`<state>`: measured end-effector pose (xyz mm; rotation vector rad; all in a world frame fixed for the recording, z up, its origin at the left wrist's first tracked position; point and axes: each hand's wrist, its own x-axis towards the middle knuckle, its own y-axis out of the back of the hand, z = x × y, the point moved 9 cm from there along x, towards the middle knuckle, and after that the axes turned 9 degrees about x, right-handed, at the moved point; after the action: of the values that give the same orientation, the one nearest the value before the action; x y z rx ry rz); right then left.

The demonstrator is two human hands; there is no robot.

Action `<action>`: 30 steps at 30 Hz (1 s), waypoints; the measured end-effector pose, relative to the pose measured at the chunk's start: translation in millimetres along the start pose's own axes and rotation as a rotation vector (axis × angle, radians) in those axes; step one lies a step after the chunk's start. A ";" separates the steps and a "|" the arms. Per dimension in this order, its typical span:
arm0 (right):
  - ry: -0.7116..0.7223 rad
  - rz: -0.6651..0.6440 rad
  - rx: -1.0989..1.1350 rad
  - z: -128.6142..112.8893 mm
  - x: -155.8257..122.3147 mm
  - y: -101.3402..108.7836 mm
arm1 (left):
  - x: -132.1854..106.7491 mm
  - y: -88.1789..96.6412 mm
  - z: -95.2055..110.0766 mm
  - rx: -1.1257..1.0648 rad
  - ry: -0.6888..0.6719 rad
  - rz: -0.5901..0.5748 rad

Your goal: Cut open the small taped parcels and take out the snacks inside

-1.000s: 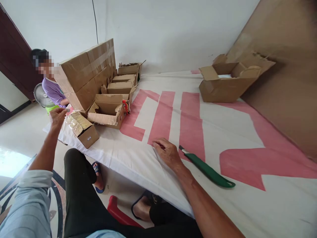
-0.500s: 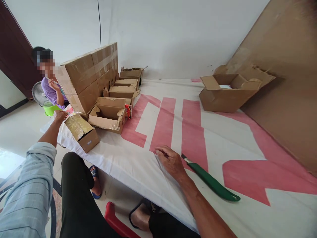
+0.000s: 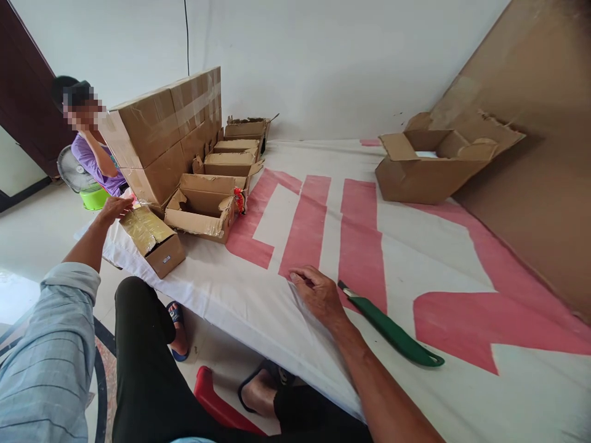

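My left hand is at the far left end of the table, by the end of a small cardboard box with shiny tape over its top. Its fingers are stretched out and apart, with nothing visible in them; a bit of pink and clear material shows just beyond. My right hand rests on the cloth near the front edge, fingers loosely bent and holding nothing. Just right of it lies a green-handled knife, its short blade end towards the hand.
Open cardboard boxes stand in a row beside a stack of taped cartons. A red packet hangs at one box's edge. Another open box stands right, against a large cardboard sheet. A person sits beyond the stack.
My left hand has opened from a pinch on something small and shifted slightly towards the taped box. My right hand stays put. The seated person's hand has risen to the face.
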<state>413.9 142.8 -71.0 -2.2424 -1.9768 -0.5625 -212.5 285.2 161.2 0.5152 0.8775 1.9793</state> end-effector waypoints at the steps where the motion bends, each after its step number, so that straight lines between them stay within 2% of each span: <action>1: 0.001 0.005 0.001 -0.1 0.0 0.1 | -4.6 -1.1 0.1 0.007 -0.014 -0.028; 6: 0.005 0.022 0.012 -0.1 0.4 0.7 | -31.6 -11.2 -1.5 0.021 -0.093 -0.153; 15: 0.001 0.008 0.015 -0.5 2.9 0.0 | -78.1 -26.2 7.4 0.027 -0.201 -0.175; 18: 0.010 0.004 0.021 -3.0 3.3 -1.4 | -108.4 -42.1 13.1 0.079 -0.273 -0.207; 23: 0.008 0.008 0.027 -8.7 2.3 -1.3 | -174.4 -71.1 33.6 0.259 -0.464 -0.201; 25: 0.007 0.007 0.030 -11.2 2.2 -1.0 | -199.0 -82.5 41.1 0.262 -0.505 -0.245; 28: 0.010 0.000 0.044 -14.2 2.6 -0.8 | -225.9 -93.9 46.7 0.167 -0.506 -0.344; 30: 0.009 -0.004 0.049 -15.4 3.1 -0.8 | -233.6 -93.7 44.3 0.070 -0.452 -0.353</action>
<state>410.2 141.0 -55.8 -2.2044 -1.9688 -0.5184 -9.4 136.6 116.2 0.7557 0.6946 1.4386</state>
